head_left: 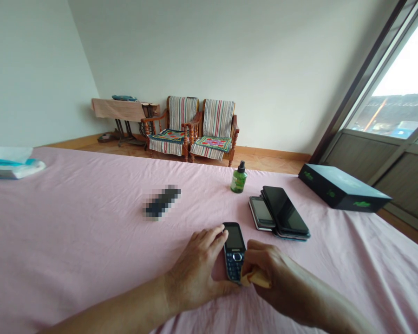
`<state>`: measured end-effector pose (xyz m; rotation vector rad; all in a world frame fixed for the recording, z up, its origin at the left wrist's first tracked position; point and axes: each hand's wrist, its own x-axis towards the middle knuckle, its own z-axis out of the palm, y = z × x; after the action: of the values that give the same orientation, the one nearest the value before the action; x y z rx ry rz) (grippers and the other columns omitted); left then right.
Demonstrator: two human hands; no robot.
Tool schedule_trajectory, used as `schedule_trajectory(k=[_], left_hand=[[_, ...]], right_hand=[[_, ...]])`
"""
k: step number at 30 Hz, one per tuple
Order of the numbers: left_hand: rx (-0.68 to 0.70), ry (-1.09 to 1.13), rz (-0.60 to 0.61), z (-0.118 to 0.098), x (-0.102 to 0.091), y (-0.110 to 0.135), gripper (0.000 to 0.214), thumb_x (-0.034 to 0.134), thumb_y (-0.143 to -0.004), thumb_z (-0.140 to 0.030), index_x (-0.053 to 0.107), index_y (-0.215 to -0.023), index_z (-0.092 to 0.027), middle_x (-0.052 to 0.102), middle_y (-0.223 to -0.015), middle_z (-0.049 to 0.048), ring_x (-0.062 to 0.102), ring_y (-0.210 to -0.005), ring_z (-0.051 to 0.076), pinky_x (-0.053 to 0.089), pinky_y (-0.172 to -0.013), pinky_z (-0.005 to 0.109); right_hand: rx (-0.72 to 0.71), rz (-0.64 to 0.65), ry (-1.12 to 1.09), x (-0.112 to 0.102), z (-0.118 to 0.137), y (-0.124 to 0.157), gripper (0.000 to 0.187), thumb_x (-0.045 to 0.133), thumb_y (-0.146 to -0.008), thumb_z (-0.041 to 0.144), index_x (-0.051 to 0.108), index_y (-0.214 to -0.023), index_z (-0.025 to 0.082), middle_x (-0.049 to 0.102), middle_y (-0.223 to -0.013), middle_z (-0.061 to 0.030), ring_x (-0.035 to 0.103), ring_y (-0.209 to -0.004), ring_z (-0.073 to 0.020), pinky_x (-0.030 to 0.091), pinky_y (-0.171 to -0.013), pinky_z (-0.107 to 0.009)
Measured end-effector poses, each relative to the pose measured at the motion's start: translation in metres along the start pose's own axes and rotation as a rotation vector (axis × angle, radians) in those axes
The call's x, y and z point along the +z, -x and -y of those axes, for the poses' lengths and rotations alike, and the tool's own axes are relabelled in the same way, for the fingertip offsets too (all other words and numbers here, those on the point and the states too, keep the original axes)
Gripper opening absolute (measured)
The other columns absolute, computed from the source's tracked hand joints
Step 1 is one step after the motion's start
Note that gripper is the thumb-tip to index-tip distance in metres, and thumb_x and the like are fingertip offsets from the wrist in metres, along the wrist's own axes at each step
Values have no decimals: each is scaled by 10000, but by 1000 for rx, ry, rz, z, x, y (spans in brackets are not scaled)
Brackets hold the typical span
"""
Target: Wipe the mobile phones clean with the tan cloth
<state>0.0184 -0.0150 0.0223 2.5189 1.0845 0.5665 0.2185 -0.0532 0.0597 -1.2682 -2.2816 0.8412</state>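
Note:
A small dark keypad phone (234,249) lies face up on the pink tablecloth (90,241). My left hand (198,269) grips it along its left side, fingers curled over the top edge. My right hand (268,273) is closed on a small yellow cloth (252,278) pressed against the phone's lower right keypad.
Several smartphones (280,213) lie stacked just right of the keypad phone. A green spray bottle (239,177) stands behind them. A dark box (343,187) sits at the far right edge, a blurred dark object (162,202) mid-table, a tissue pack (10,164) far left. Two chairs (195,132) stand by the wall.

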Motion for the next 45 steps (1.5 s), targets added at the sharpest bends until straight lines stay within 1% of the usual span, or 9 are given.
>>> schedule_trajectory(k=[3, 7, 14, 18, 21, 26, 33, 40, 45], left_hand=[[-1, 2, 0, 0, 0, 0, 848, 751, -661, -583, 474, -1332, -146, 474, -1385, 168, 456, -1240, 343, 377, -1038, 502], [-5, 2, 4, 0, 1, 1, 819, 765, -671, -518, 472, -1331, -131, 469, -1386, 177, 452, -1243, 344, 379, -1039, 496], [-7, -10, 5, -1, 1, 1, 854, 779, -647, -549, 473, -1331, -139, 467, -1391, 163, 450, -1244, 339, 376, -1043, 495], [3, -4, 4, -2, 0, 0, 851, 738, -677, -585, 473, -1328, -105, 480, -1371, 187, 461, -1231, 345, 386, -1033, 498], [16, -11, -4, 0, 2, 1, 842, 745, -685, -549, 466, -1331, -88, 478, -1370, 195, 461, -1230, 342, 386, -1035, 490], [1, -16, -4, 1, 3, 1, 869, 759, -656, -578, 468, -1337, -123, 468, -1387, 171, 449, -1242, 339, 379, -1041, 495], [28, 3, -26, 1, 3, 1, 811, 751, -689, -511, 457, -1339, -127, 484, -1374, 177, 462, -1235, 342, 382, -1031, 508], [5, -9, -10, 1, 3, 1, 856, 757, -654, -579, 474, -1331, -137, 485, -1372, 172, 466, -1228, 346, 386, -1030, 506], [19, -14, -23, 1, 4, 1, 828, 780, -658, -478, 464, -1331, -113, 478, -1376, 186, 465, -1233, 337, 382, -1037, 486]], right_hand=[[-11, -12, -2, 3, -2, -2, 308, 459, -657, -95, 582, -724, 180, 564, -786, 20, 523, -678, -86, 361, -605, -187], [-44, -43, -44, 11, -1, -5, 246, 491, -741, -53, 578, -744, 177, 578, -855, 0, 541, -722, -97, 382, -636, -192], [-12, -12, -14, -1, -3, -1, 324, 454, -640, -106, 579, -706, 186, 570, -773, 36, 516, -662, -72, 354, -594, -172], [-45, -27, -51, 5, -2, -4, 302, 479, -683, -91, 584, -736, 187, 585, -842, 23, 542, -713, -81, 376, -630, -177], [-76, -28, -89, 11, 1, -5, 285, 489, -721, -73, 588, -761, 192, 588, -884, 17, 557, -747, -84, 388, -649, -177], [-29, -19, -38, 6, -1, -3, 326, 463, -639, -106, 578, -730, 186, 581, -820, 31, 539, -696, -76, 372, -616, -175], [-35, -20, -74, 11, 6, -6, 255, 485, -727, -53, 580, -751, 181, 586, -894, 0, 556, -750, -96, 397, -648, -188], [-4, -14, -6, 6, -1, -2, 294, 454, -656, -87, 555, -721, 181, 576, -835, 18, 535, -692, -85, 374, -614, -192], [-31, -25, -53, 14, 3, -6, 260, 490, -717, -49, 593, -778, 181, 585, -899, -6, 554, -761, -105, 396, -652, -199]])
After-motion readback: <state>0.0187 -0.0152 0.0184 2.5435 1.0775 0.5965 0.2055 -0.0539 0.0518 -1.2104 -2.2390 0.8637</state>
